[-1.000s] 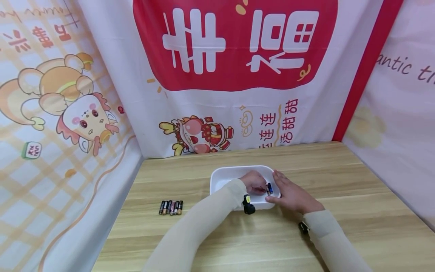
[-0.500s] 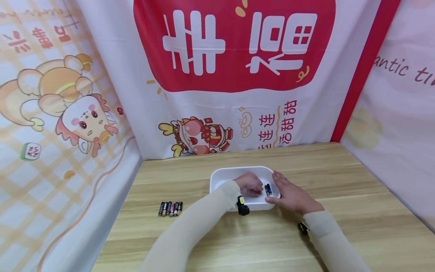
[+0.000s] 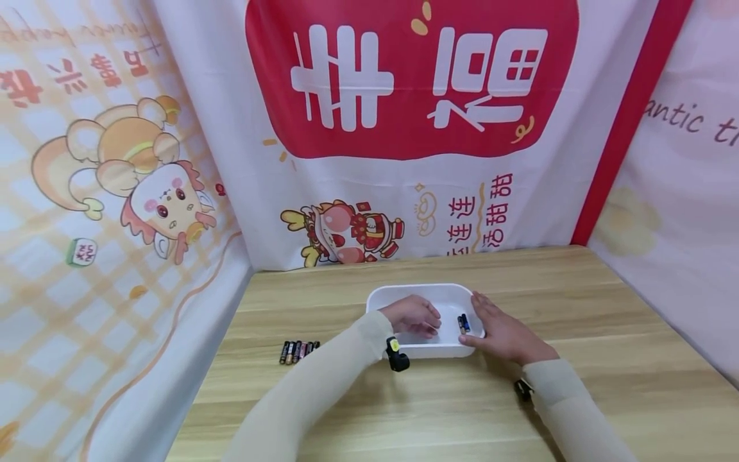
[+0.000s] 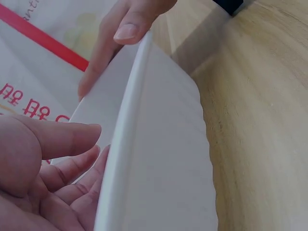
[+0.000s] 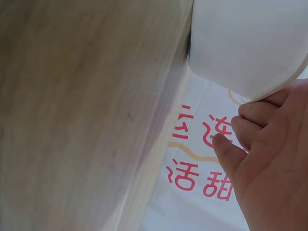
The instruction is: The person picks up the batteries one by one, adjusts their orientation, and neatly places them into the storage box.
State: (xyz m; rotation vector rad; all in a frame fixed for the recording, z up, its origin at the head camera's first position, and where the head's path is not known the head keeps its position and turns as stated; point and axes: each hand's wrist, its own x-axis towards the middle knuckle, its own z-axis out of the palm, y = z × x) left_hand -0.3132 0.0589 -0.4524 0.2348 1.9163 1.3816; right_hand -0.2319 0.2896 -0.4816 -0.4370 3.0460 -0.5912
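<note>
A white plastic bin (image 3: 430, 351) stands on the table, with two small batteries (image 3: 464, 323) side by side near its right end. My left hand (image 3: 412, 316) is inside the bin's left half, to the left of that pair. In the left wrist view its fingers (image 4: 72, 140) are loosely bent beside the long wall, and nothing shows between them. My right hand (image 3: 508, 335) holds the bin's right end, its thumb over the near rim and its fingers at the far corner. In the right wrist view those fingers (image 5: 257, 114) lie against the outside under the rim.
A row of several batteries (image 3: 297, 351) lies on the wooden table (image 3: 427, 410) left of the bin, partly covered by the left sleeve (image 3: 329, 372). Printed cloth hangings (image 3: 346, 212) enclose the table at the back and both sides.
My left hand has moved left inside the bin, away from the two batteries, and its fingers have loosened. My right hand stays at the bin's end. The head view has shifted slightly.
</note>
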